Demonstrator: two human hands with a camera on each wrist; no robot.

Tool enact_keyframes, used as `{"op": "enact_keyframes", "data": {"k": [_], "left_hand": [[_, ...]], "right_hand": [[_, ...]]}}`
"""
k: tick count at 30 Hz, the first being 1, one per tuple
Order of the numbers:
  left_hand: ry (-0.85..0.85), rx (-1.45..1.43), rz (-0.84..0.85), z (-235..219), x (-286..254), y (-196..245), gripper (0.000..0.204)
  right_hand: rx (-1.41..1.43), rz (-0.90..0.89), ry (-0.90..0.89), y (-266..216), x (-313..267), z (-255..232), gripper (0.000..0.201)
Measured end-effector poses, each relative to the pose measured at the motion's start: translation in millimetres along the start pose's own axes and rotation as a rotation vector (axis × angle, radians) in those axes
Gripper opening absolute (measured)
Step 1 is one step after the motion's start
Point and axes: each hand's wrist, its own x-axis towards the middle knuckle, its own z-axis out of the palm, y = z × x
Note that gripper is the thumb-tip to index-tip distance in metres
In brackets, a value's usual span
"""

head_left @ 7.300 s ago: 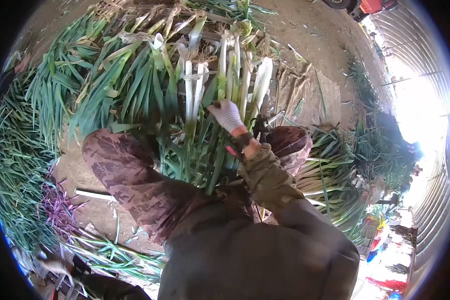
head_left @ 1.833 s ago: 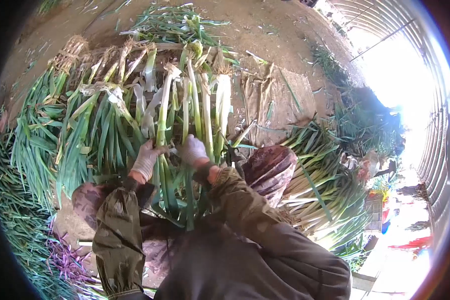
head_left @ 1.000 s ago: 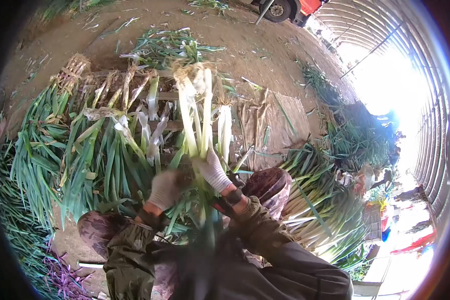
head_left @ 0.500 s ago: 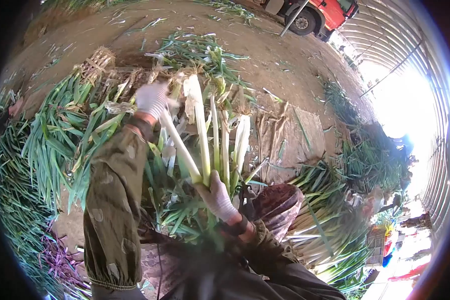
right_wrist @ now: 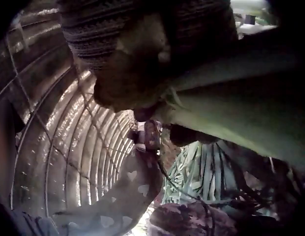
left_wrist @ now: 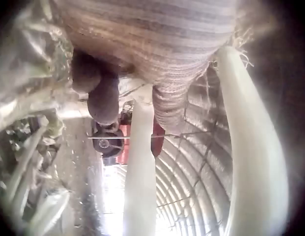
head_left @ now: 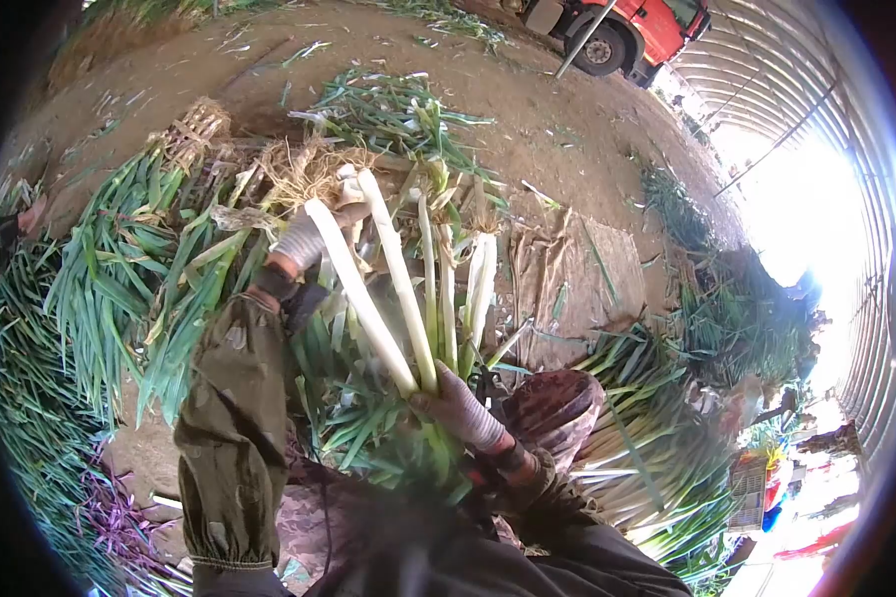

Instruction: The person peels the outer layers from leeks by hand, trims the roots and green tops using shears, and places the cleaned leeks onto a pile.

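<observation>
I hold a bunch of leeks (head_left: 393, 298) upright in front of me, long white stalks with tangled roots (head_left: 309, 171) at the top. My gloved right hand (head_left: 455, 403) grips the bunch low down, where white turns to green. My gloved left hand (head_left: 314, 231) is curled round the stalks just under the roots. In the left wrist view the glove (left_wrist: 162, 44) fills the top, with two white stalks (left_wrist: 140, 172) running down beside its fingers (left_wrist: 168, 101). The right wrist view shows the right glove (right_wrist: 142, 54) wrapped on a green stalk (right_wrist: 236, 113).
Rows of leeks (head_left: 100, 259) lie on the dirt floor to the left, and a further heap (head_left: 657, 438) lies at the right. Brown sacking (head_left: 577, 269) covers the ground beyond my knee (head_left: 558, 403). A red truck (head_left: 627, 25) stands at the tunnel's far end.
My left hand has slid down from the root tips to just below them, so the roots now show. The right hand keeps its grip, and the bunch leans slightly more left.
</observation>
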Motion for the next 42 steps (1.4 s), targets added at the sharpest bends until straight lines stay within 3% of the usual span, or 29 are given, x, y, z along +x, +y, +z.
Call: {"op": "enact_keyframes", "data": {"k": [1, 3, 5, 6, 9, 11, 14, 18, 20, 21, 22, 23, 24, 25, 27, 29, 32, 34, 35, 37, 38, 41, 42], "left_hand": [[-0.044, 0.045, 0.039, 0, -2, 6, 0.029], [0.019, -0.115, -0.190, 15, -11, 51, 0.016], [-0.234, 0.343, 0.026, -33, 83, -99, 0.034], [0.113, 0.764, 0.367, -30, 71, -69, 0.034], [0.399, 0.578, 0.423, -22, 44, 6, 0.034], [0.559, 0.610, 0.450, -25, 55, -5, 0.030], [0.617, 0.284, 0.255, -45, 52, -1, 0.026], [0.682, -0.190, 0.037, -108, 46, 4, 0.020], [0.626, -0.255, -0.062, -123, 27, 18, 0.018], [0.508, -0.162, -0.155, -120, 21, 20, 0.017], [0.318, 0.021, -0.260, -105, 13, 17, 0.016], [0.009, 0.446, -0.279, -69, -9, 34, 0.018], [-0.228, 0.571, -0.292, -40, -22, 30, 0.027], [-0.272, 0.731, -0.290, -4, -51, 58, 0.035], [-0.048, 1.127, 0.107, 37, -73, 65, 0.043], [0.208, 0.799, 0.316, 55, -81, 73, 0.044], [0.334, 0.523, 0.574, 88, -75, 79, 0.041], [0.414, 0.695, 0.665, 102, -82, 114, 0.047], [0.401, 0.680, 0.642, 105, -79, 114, 0.050], [0.218, 0.474, 0.276, 101, -54, 110, 0.055], [0.231, 0.432, 0.354, 99, -45, 109, 0.047], [0.063, -0.054, -0.037, 87, -31, 106, 0.034], [0.008, -0.229, -0.022, 83, -31, 107, 0.025]], "right_hand": [[-0.013, -0.022, -0.008, 0, 1, 1, 0.044], [0.081, -0.010, -0.036, -9, -5, 1, 0.045], [0.109, 0.029, -0.042, -24, -13, 2, 0.046], [0.117, 0.041, -0.025, -22, -15, 0, 0.046], [0.062, 0.041, 0.035, -17, -21, -2, 0.042], [-0.088, -0.009, 0.077, -19, -17, 3, 0.039], [-0.112, 0.008, 0.116, -23, -22, 3, 0.038], [-0.193, 0.009, 0.131, -25, -49, -1, 0.043], [-0.153, 0.011, 0.153, -20, -57, -8, 0.046], [-0.253, -0.126, 0.245, -12, -52, -9, 0.044], [-0.281, -0.103, 0.278, -5, -46, -12, 0.044], [-0.311, -0.080, 0.305, -4, -39, -14, 0.043], [-0.347, 0.016, 0.339, -12, -30, -12, 0.041], [-0.361, -0.035, 0.373, -7, -25, -9, 0.040], [-0.397, -0.145, 0.441, 5, -11, -9, 0.038], [-0.462, -0.046, 0.457, 1, -13, -5, 0.034], [-0.585, -0.043, 0.491, 17, -6, 1, 0.033], [-0.663, -0.125, 0.530, 17, -2, 10, 0.033], [-0.690, -0.148, 0.538, 14, -2, 13, 0.032], [-0.721, -0.181, 0.548, 12, -3, 17, 0.030], [-0.724, -0.193, 0.548, 13, -3, 17, 0.030], [-0.754, -0.187, 0.560, 17, -3, 16, 0.030], [-0.768, -0.179, 0.566, 18, -3, 15, 0.030]]}}
